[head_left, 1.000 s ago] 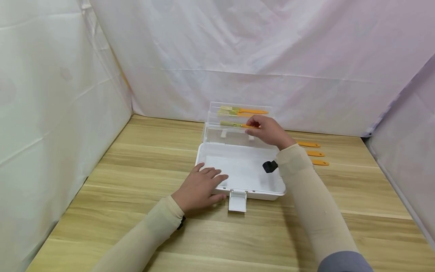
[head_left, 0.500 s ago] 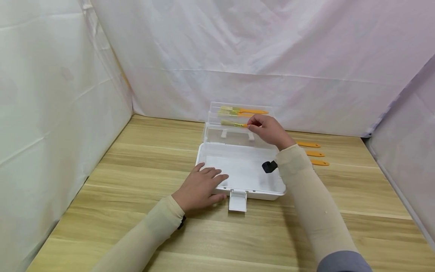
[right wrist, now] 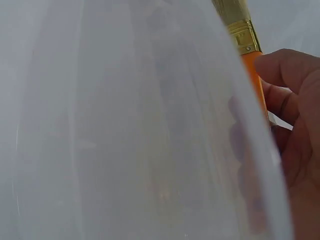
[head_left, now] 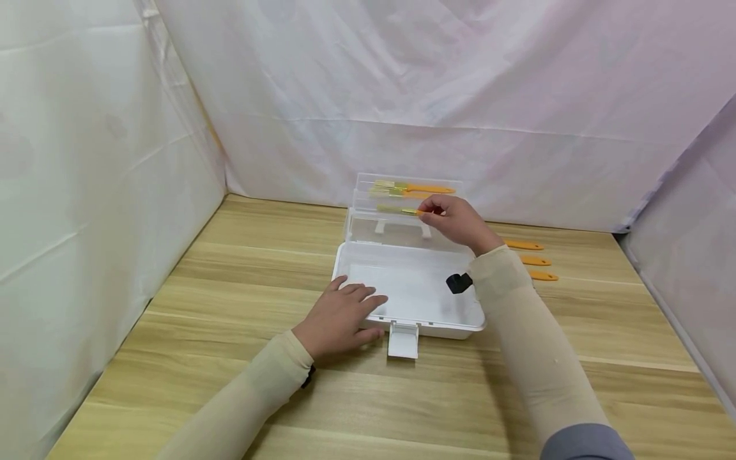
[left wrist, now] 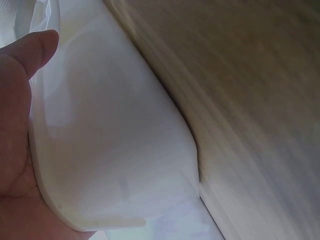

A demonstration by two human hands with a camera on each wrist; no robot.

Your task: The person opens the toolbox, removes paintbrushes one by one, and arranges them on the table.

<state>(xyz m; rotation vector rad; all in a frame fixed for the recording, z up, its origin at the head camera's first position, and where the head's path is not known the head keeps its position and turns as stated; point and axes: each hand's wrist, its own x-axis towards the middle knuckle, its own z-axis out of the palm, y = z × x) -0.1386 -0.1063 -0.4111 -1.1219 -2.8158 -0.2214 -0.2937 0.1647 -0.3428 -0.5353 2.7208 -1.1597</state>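
Fingers spread, my left hand [head_left: 339, 319] rests over the front left corner of a white plastic box [head_left: 422, 324]. In the left wrist view its thumb lies along the rim and the palm is against the box's wall [left wrist: 110, 125]. My right hand [head_left: 454, 220] pinches a paintbrush [head_left: 397, 209] by its orange handle, bristles pointing left. That brush is above the clear trays [head_left: 397, 225] behind the box. The right wrist view shows thumb and fingers on the handle [right wrist: 254, 75], just below the brass ferrule, partly behind clear plastic.
Two paintbrushes, an upper one [head_left: 428, 188] and a lower one [head_left: 397, 192], lie in the rear clear trays. Right of the box, three orange handles [head_left: 536, 260] stick out from behind my right forearm. A latch flap [head_left: 403, 342] hangs at the box's front. Cloth walls [head_left: 345, 153] surround the table.
The brush in my right hand has turned, so its bristles now look narrower, and has shifted slightly right. My left hand and the box stay in place.
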